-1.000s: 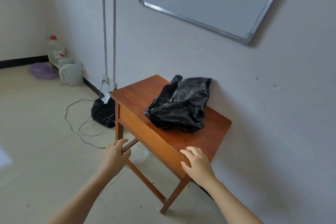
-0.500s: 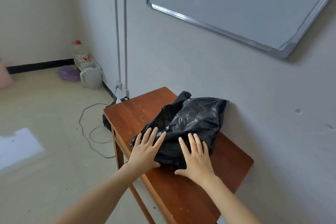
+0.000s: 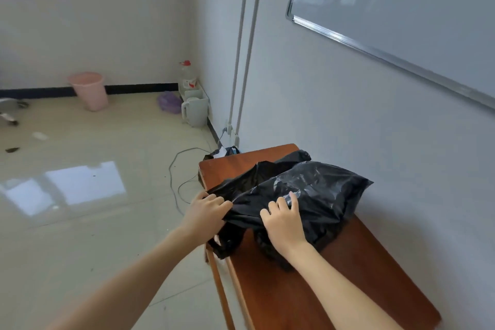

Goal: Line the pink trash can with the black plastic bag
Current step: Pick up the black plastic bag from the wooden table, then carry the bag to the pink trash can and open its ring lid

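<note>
A crumpled black plastic bag (image 3: 316, 190) lies on a small brown wooden table (image 3: 321, 289) against the right wall. My left hand (image 3: 206, 211) is closed on the bag's near left edge, at the table's left side. My right hand (image 3: 284, 220) presses on the bag's near part with its fingers curled into the plastic. A loop of the bag hangs over the table edge below my left hand. The pink trash can (image 3: 89, 90) stands upright on the floor by the far wall, well away from both hands.
A white jug (image 3: 195, 111), a clear bottle with a red cap (image 3: 186, 76) and a purple bag (image 3: 168, 102) sit in the far corner. A grey cable (image 3: 174, 177) trails over the tiled floor by the table. A whiteboard (image 3: 401, 2) hangs on the right wall.
Both hands went from lying flat on the bag to gripping its near edge and pulling it toward me. The view turned left, bringing the pink trash can into sight.
</note>
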`<state>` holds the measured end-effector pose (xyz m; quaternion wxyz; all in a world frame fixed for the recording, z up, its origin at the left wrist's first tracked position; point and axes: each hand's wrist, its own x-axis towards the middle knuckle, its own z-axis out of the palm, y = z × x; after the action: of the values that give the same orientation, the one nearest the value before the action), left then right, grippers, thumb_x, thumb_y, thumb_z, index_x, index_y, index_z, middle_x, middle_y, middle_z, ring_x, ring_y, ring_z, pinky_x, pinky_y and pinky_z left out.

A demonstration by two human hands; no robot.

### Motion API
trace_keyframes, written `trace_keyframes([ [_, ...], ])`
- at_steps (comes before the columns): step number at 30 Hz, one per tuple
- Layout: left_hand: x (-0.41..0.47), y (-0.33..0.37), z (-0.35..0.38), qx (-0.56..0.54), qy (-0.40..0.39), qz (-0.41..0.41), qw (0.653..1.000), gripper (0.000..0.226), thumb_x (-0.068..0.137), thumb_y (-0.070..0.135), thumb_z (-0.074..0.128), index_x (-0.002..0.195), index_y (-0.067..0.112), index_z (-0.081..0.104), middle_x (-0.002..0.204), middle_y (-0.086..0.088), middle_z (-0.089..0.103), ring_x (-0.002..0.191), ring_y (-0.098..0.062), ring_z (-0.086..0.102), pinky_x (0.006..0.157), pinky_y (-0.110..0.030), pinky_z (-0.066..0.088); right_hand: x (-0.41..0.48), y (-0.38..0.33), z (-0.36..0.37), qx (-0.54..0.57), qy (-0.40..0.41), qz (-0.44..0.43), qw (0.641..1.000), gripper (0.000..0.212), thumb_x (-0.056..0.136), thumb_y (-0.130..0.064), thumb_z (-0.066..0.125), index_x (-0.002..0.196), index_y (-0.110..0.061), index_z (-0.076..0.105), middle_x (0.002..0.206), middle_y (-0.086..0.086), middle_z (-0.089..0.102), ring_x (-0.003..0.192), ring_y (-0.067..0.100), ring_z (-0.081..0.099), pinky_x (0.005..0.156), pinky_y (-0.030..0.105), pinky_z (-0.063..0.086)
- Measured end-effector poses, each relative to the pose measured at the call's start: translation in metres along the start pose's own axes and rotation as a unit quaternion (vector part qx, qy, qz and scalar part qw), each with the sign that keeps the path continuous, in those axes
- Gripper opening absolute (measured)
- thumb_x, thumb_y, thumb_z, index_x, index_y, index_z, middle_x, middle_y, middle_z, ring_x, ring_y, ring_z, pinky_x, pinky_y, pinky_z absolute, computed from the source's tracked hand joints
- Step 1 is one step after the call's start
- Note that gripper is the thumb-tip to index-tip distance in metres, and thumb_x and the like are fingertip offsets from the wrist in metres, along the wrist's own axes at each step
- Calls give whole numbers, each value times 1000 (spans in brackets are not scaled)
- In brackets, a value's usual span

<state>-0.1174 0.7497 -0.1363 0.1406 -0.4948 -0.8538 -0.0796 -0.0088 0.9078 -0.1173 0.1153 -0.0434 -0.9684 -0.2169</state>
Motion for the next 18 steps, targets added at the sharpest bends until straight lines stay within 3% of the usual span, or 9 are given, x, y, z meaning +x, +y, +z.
trace_keyframes([
  [2, -18, -22, -14, 19, 27, -29, 999, 40, 25, 21, 90, 59, 22, 70, 45, 8, 60, 42, -11, 60, 55, -16, 53, 21, -20, -6, 2, 23, -36, 999, 28, 38, -10, 86, 52, -18, 63, 52, 0, 63, 59, 21, 66, 77, 48, 57],
  [10, -154, -140, -77, 80, 75, -161, 981, 41, 27, 19, 89, 65, 20, 72, 49, 8, 62, 44, -13, 60, 53, -15, 52, 112, -165, -56, 53, 141, -212, 966, 24, 47, -10, 81, 55, -21, 62, 55, -5, 62, 61, 18, 64, 84, 37, 55],
  [14, -236, -202, -106, 113, 79, -225, 964, 43, 33, 23, 88, 74, 18, 74, 59, 6, 67, 56, -17, 66, 63, -24, 50, 152, -252, -94, 96, 211, -275, 933, 25, 44, -2, 76, 55, -20, 62, 54, -5, 59, 59, 17, 62, 87, 35, 48],
  [16, -275, -231, -114, 141, 79, -258, 953, 51, 36, 27, 87, 84, 18, 75, 69, 4, 71, 67, -19, 69, 75, -30, 38, 171, -292, -109, 111, 237, -296, 919, 25, 45, 1, 75, 57, -17, 63, 56, -3, 61, 61, 19, 63, 86, 34, 38],
  [18, -308, -258, -122, 154, 81, -289, 942, 58, 36, 30, 88, 91, 17, 74, 74, 3, 73, 72, -21, 70, 77, -30, 33, 189, -327, -121, 128, 255, -306, 908, 24, 46, 2, 75, 59, -15, 64, 60, -1, 63, 64, 21, 64, 82, 32, 34],
])
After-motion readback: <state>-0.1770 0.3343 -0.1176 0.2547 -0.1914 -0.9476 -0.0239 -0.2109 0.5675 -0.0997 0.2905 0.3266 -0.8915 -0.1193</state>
